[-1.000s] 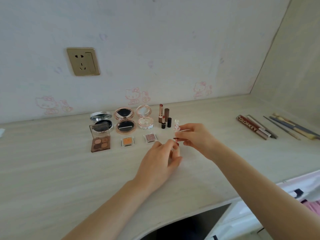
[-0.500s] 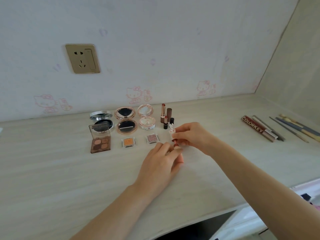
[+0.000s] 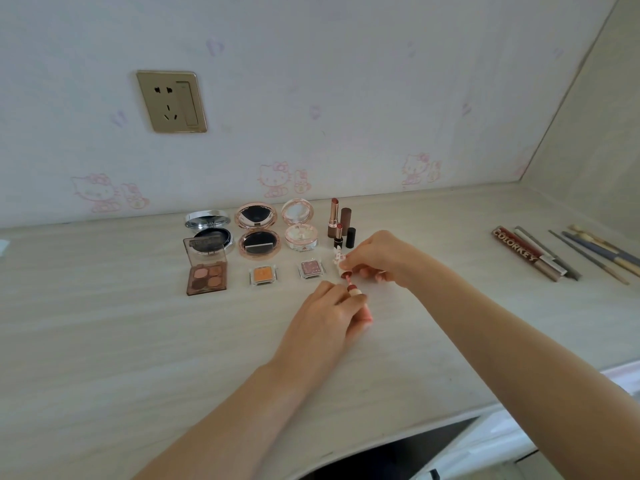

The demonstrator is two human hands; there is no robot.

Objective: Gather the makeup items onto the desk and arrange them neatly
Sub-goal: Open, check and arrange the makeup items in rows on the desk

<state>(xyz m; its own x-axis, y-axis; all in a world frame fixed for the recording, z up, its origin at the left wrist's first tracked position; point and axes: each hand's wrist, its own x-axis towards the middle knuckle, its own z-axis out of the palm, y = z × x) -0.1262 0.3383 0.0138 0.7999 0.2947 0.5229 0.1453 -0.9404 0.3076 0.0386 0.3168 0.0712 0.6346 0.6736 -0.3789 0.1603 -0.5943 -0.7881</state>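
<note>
Head view: left hand [image 3: 327, 315] grips a small pink lip-gloss tube [image 3: 360, 301], fingers curled round the body, tube tilted, neck pointing up toward the right hand. Right hand [image 3: 379, 259] pinches the tube's cap [image 3: 338, 259], a pale figurine-shaped top with a reddish applicator tip [image 3: 346, 274] hanging below it. Cap and tube are apart, tip just above the tube's neck. Both sit over the desk [image 3: 104, 341], just right of the arranged row.

Row on desk: brown 4-pan eyeshadow palette [image 3: 206, 271], lid up; silver compact [image 3: 209, 233], open; rose-gold compact [image 3: 258, 233], open; pale pink compact [image 3: 299, 230], open; orange single shadow [image 3: 263, 274]; pink glitter single shadow [image 3: 311, 268]; 2 uncapped lipsticks [image 3: 335, 223] with their caps beside them.

Far right, well apart: boxed tube marked COLORKEY [image 3: 519, 251] and several pencils/brushes [image 3: 588, 254] lying roughly parallel.

Desk is pale woodgrain. Wall has cartoon-cat wallpaper and a gold socket plate [image 3: 172, 101].
</note>
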